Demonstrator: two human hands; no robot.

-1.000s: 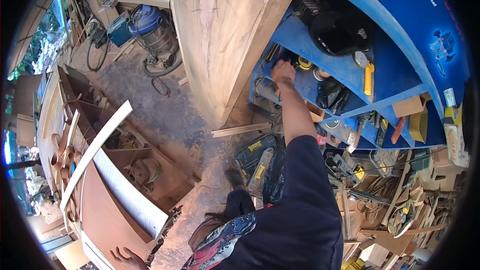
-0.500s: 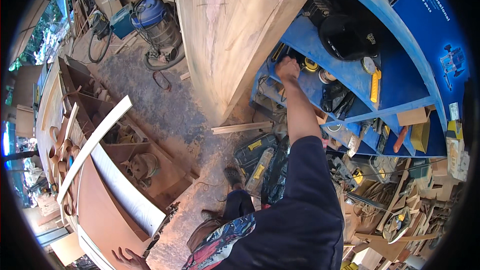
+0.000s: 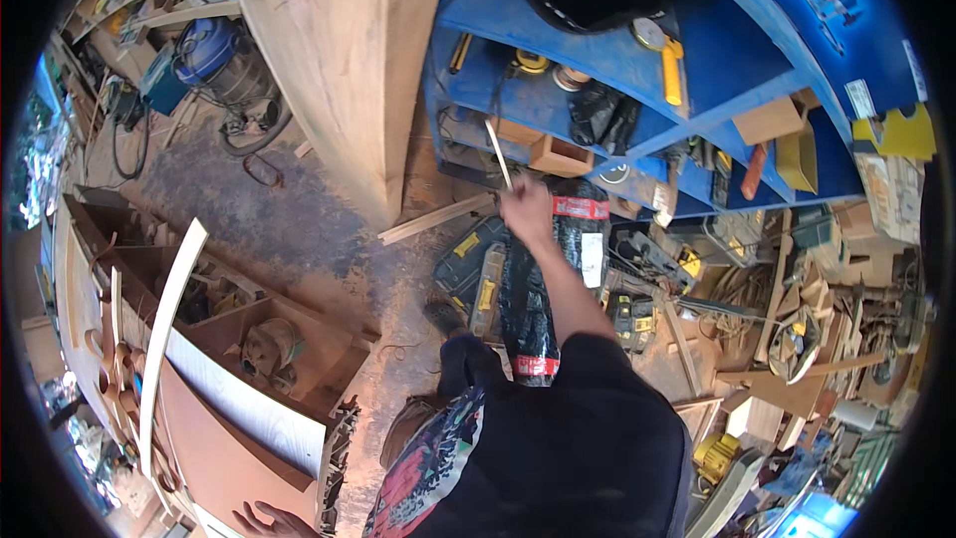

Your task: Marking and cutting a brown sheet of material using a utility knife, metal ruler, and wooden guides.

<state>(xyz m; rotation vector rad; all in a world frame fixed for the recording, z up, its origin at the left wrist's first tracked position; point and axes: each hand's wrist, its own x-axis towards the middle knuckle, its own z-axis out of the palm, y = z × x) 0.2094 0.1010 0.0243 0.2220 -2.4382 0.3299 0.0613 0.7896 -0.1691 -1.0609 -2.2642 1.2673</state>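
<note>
My right hand (image 3: 526,207) is closed on a slim pale stick (image 3: 498,151), held out in front of the blue shelving (image 3: 752,105). Beneath that arm lies a long black plastic-wrapped package (image 3: 533,304) with red bands. A yellow tape measure (image 3: 532,62), a yellow-handled tool (image 3: 672,75), black bags (image 3: 597,115) and a small wooden box (image 3: 560,157) sit on the shelves. Low at the left, my left hand (image 3: 261,523) has its fingers apart, beside a curved brown sheet (image 3: 219,438).
A big wooden piece (image 3: 329,60) rises ahead, with a blue-topped shop vacuum (image 3: 219,65) behind it at left. An open plywood cabinet (image 3: 299,319) with curved strips (image 3: 174,319) stands left. Tool cases (image 3: 458,264) lie on the floor; wood offcuts (image 3: 797,379) pile up at right.
My right hand has come back from inside the shelf, down toward me, and now holds the pale stick. The view has shifted, showing more of the wrapped package.
</note>
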